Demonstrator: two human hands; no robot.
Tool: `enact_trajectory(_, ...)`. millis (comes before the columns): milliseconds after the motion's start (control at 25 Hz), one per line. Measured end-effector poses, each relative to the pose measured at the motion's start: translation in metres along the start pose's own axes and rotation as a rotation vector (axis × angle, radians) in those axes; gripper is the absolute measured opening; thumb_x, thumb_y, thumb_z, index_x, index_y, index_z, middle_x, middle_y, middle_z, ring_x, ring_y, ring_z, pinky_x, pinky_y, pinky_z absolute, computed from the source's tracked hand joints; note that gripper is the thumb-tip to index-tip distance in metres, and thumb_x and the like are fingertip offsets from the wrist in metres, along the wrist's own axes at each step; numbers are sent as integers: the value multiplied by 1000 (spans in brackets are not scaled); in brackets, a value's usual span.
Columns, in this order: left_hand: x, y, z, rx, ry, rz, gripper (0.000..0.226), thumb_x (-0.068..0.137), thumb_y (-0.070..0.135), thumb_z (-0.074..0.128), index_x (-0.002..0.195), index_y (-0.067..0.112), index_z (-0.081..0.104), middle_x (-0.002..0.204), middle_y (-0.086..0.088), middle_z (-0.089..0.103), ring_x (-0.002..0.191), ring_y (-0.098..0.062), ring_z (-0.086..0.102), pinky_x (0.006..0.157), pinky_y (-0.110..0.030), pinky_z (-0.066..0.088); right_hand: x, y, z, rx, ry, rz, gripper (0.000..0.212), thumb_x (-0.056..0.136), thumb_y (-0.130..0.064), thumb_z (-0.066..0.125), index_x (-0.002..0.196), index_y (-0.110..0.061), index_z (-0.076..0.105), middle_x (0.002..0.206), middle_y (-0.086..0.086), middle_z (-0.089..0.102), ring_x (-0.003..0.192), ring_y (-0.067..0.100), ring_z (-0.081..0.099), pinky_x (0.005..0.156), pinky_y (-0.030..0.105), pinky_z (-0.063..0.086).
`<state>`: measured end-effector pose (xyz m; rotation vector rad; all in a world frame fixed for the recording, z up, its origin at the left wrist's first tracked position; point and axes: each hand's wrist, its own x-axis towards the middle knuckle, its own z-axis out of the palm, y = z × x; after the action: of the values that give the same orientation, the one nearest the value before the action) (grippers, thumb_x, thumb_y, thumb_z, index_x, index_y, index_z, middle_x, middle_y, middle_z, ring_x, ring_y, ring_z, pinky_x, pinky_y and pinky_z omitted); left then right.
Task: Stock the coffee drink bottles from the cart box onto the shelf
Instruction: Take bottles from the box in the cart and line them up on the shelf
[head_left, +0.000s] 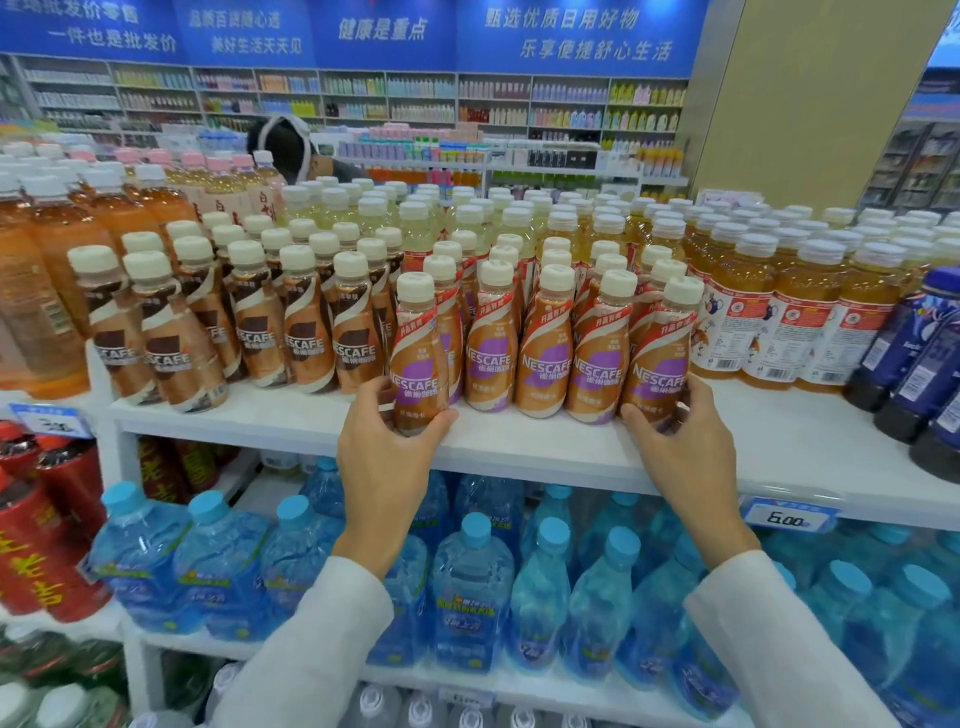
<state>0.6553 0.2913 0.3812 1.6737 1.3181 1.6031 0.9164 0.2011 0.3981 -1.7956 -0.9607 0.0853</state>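
Grip low at shelf (519, 447) front: left hand (387, 441) round leftmost bottle (418, 358), right hand (685, 447) round rightmost bottle (660, 358), both upright, equally near, likely push straight back

"NESCAFE" on the coffee bottles (543, 358); "6.00" on the price tag (787, 518).

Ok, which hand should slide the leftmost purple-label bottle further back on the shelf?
Left: the left hand grips that leftmost bottle near the front edge of the shelf; the right hand holds the right-end bottle.
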Motion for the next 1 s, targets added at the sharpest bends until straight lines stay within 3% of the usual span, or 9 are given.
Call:
enact_trajectory(200,-7,1,-2,50,-76,-21,61,74,43,86,126,31,56,119,12,66,108,-10,63,93,-37,55,-2,-5,-9,19,-76,-11,67,91,-35,74,147,-20,41,142,3,58,123,24,59,98,35,47)
enact_trajectory(320,-21,5,-15,75,-110,-28,59,85,39,77,136,37,51,125,19,61,113,-3,57,91,-22,49,-20,-5,-16,10,-71,-56,56,93,-33,70,142,-20,47,134,5,60,119,27,59,93,33,44)
enact_trajectory(480,-68,-7,-54,162,-51,-87,52,92,40,68,140,30,52,127,20,60,115,1,54,94,-22,46,-68,-3,-17,62,-133,-139,58,96,-35,65,149,-25,41,144,3,52,130,24,51,108,44,43)
enact_trajectory(600,-119,-26,-98,157,-15,-190,43,93,37,69,134,31,59,120,24,62,110,3,59,96,-22,48,-116,-6,-1,123,-224,-127,54,95,-37,66,145,-26,48,144,2,56,125,23,57,108,46,46)
enact_trajectory(720,-174,-52,-157,142,113,-361,34,93,32,70,127,31,65,121,14,69,102,6,62,90,-13,49,-180,-14,35,228,-440,-108,45,93,-30,70,135,-24,58,133,2,64,115,22,64,105,45,49)
enact_trajectory(880,-246,-72,-240,192,297,-529,22,96,32,66,117,40,66,112,20,71,100,10,64,87,-12,51,-280,-35,97,268,-810,-68,38,92,-17,72,129,-13,65,126,4,66,114,22,64,99,36,48)
enact_trajectory(1000,-291,-83,-300,244,458,-618,21,94,24,69,113,32,70,105,19,72,96,11,64,84,-14,50,-353,-51,139,265,-1060,-45,36,94,-17,70,129,-11,65,122,7,67,111,28,66,97,40,51)
